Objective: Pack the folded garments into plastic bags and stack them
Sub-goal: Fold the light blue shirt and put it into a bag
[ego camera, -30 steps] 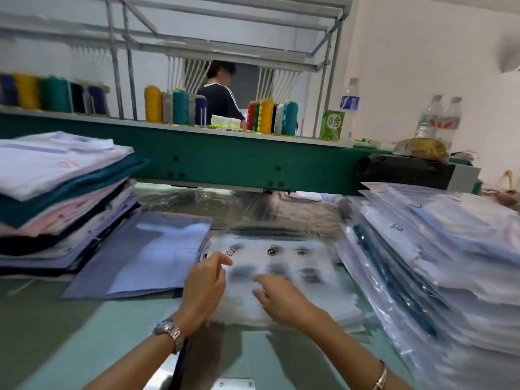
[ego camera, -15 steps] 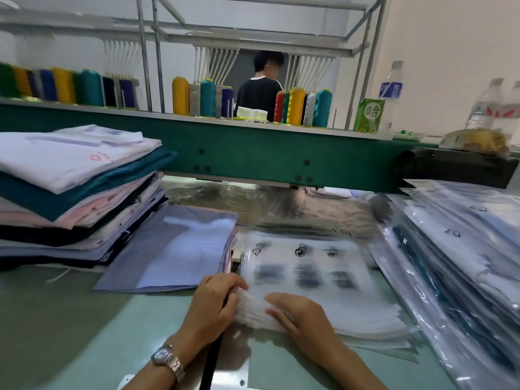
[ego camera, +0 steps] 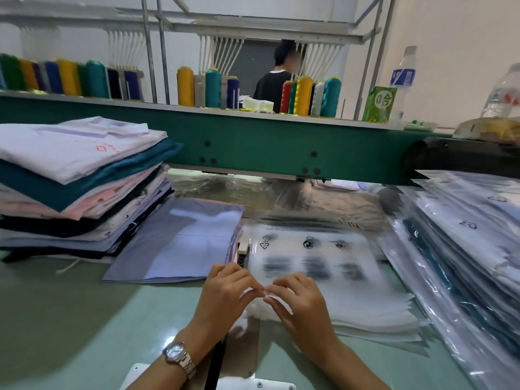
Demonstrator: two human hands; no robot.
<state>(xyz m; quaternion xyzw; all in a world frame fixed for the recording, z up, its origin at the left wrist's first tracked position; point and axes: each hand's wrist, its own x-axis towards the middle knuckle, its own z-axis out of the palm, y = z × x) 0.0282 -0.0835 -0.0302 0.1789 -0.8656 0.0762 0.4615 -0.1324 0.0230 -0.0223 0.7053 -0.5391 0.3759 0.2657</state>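
Thin slippery plastic: left hand [ego camera: 225, 291] and right hand [ego camera: 298, 299] both pinch the top plastic bag [ego camera: 318, 266] at its near edge, probably easiest to peel there.

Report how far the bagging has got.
Done: a tall bagged stack on the right. In hand: left hand and right hand pinch the near edge of the top bag. Left: the blue garment and the garment pile are unbagged.

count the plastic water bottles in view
2: one bottle behind the green carton at upper right, another bottle at the right edge; more may be out of frame.
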